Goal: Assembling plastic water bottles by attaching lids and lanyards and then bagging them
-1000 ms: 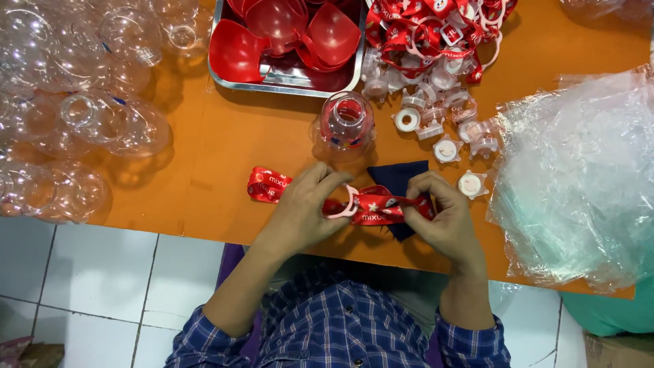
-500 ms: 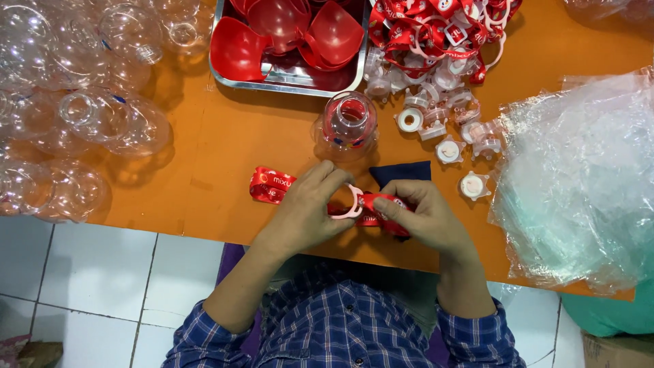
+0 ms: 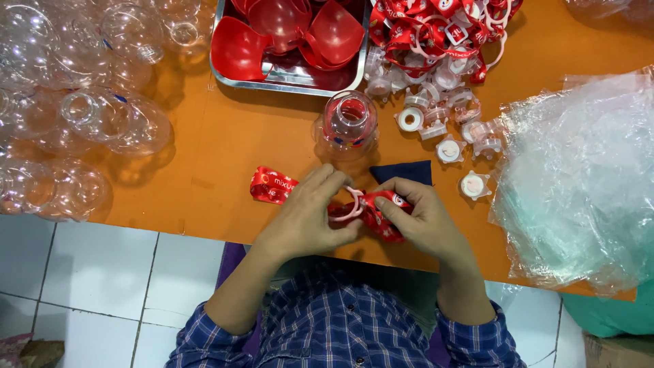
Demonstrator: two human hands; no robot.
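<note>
My left hand (image 3: 306, 215) and my right hand (image 3: 419, 221) meet at the near edge of an orange table (image 3: 225, 146). Together they grip a red printed strap (image 3: 371, 212) with a pale pink plastic ring on it. The strap's loose end (image 3: 272, 185) trails out to the left of my left hand. Just beyond my fingers stands a clear plastic bottle (image 3: 347, 123) with red inside, open mouth up. A dark blue cloth (image 3: 407, 170) lies behind my right hand.
A metal tray (image 3: 286, 82) with red plastic cups sits at the back. Several clear plastic globes (image 3: 82, 116) crowd the left. Red straps (image 3: 443, 27) and small white caps (image 3: 449, 129) lie at the back right. Clear plastic bags (image 3: 579, 177) pile on the right.
My right hand has slid left along the strap toward my left hand, bunching the red strap between them. The strap's right end no longer sticks out past my right hand.
</note>
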